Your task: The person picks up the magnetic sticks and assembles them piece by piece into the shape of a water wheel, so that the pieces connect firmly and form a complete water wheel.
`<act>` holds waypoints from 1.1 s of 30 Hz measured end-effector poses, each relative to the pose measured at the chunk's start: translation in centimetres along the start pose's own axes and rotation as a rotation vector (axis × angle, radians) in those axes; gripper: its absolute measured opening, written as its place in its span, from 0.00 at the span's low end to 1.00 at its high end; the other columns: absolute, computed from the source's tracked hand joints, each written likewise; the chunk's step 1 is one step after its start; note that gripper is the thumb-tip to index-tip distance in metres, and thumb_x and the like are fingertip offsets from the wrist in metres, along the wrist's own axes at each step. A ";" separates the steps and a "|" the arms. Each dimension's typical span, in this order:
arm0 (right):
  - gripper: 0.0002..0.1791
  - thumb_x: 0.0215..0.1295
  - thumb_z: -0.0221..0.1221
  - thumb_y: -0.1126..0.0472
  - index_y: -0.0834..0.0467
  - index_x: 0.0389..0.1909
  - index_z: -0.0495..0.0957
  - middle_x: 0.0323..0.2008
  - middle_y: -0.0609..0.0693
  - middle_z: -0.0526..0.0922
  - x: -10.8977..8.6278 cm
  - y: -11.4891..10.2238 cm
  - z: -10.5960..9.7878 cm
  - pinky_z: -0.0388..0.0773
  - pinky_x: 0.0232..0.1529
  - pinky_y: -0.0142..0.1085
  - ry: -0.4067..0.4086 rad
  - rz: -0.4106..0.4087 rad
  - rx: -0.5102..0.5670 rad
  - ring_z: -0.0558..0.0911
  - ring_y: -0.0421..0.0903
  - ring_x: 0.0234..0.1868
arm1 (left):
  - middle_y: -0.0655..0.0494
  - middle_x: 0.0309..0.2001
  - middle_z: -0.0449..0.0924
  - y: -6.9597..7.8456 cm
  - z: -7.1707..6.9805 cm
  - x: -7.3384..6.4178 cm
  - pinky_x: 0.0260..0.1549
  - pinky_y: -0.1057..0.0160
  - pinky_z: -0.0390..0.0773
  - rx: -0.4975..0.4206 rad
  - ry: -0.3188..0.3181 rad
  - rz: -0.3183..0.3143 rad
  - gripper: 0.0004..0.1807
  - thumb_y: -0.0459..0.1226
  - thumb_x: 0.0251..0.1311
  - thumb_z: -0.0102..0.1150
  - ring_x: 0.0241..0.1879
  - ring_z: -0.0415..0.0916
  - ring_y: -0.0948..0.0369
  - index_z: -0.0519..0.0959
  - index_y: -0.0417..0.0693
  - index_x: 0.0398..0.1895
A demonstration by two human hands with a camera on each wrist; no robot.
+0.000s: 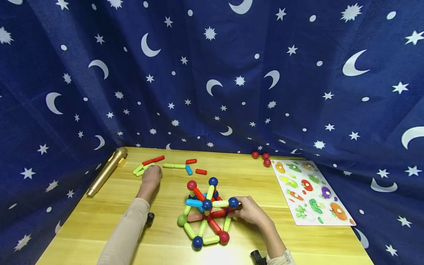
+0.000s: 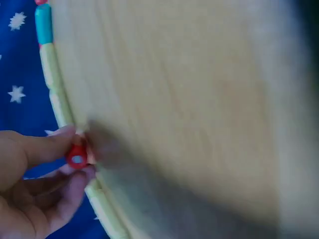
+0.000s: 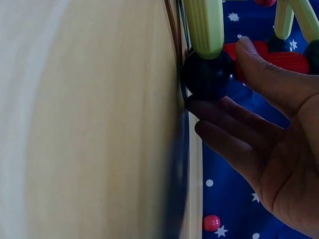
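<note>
At the back left of the table, my left hand (image 1: 152,176) pinches a red magnetic stick (image 2: 77,155) between thumb and fingertips. Loose yellow-green sticks (image 1: 174,166), red sticks (image 1: 201,172) and a blue stick (image 1: 188,169) lie around it. A magnetic ball-and-stick structure (image 1: 214,226) stands mid-table, with blue, red and green balls joined by coloured sticks. My right hand (image 1: 250,210) holds its right side. In the right wrist view the thumb lies on a red stick (image 3: 286,60), and the fingers reach under a dark ball (image 3: 208,75).
Three red balls (image 1: 265,156) sit at the back edge. A vegetable puzzle board (image 1: 291,217) lies on the right of the wooden table (image 1: 165,254), and a gold microphone (image 1: 107,171) at the left edge. A dark blue curtain (image 1: 185,88) with moons and stars hangs behind.
</note>
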State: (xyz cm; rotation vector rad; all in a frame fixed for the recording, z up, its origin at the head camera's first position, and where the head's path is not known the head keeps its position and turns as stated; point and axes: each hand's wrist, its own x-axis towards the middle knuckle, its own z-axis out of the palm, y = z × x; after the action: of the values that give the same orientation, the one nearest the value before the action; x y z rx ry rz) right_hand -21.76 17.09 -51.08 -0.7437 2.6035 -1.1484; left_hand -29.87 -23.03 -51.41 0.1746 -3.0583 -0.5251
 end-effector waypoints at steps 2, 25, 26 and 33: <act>0.09 0.50 0.73 0.59 0.51 0.31 0.83 0.31 0.43 0.87 -0.1 0.0 -0.1 0.78 0.37 0.27 -0.001 -0.002 0.003 0.83 0.34 0.34 | 0.46 0.27 0.78 0.4 -0.4 -0.9 0.24 0.55 0.75 -0.048 -0.029 0.006 0.02 0.28 0.54 0.61 0.27 0.76 0.51 0.77 0.41 0.28; 0.09 0.51 0.72 0.57 0.49 0.31 0.83 0.31 0.39 0.87 -0.5 -0.3 -0.7 0.78 0.41 0.29 -0.006 0.017 -0.078 0.81 0.31 0.34 | 0.62 0.31 0.79 5.6 -0.6 -11.1 0.33 0.69 0.75 -0.552 -0.596 0.540 0.14 0.31 0.45 0.74 0.31 0.75 0.67 0.78 0.50 0.31; 0.09 0.50 0.73 0.57 0.49 0.31 0.83 0.31 0.39 0.86 -0.4 -0.3 -0.7 0.77 0.40 0.29 -0.006 0.013 -0.078 0.80 0.31 0.34 | 0.62 0.31 0.78 5.5 -0.6 -11.2 0.32 0.69 0.74 -0.532 -0.590 0.538 0.14 0.31 0.44 0.75 0.31 0.73 0.66 0.78 0.51 0.31; 0.10 0.49 0.73 0.58 0.49 0.31 0.83 0.28 0.39 0.85 0.2 -0.5 0.1 0.75 0.36 0.27 -0.017 -0.006 -0.070 0.76 0.30 0.28 | 0.64 0.26 0.74 4.9 -0.3 -11.8 0.27 0.70 0.68 -0.346 -0.515 0.529 0.18 0.30 0.38 0.77 0.27 0.67 0.69 0.77 0.54 0.29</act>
State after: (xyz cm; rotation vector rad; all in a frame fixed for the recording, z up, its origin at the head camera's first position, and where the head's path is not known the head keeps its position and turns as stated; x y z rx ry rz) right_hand -21.71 16.72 -50.78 -0.7725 2.6414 -1.0530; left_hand -18.64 -17.12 -49.64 -0.8779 -3.1777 -1.1742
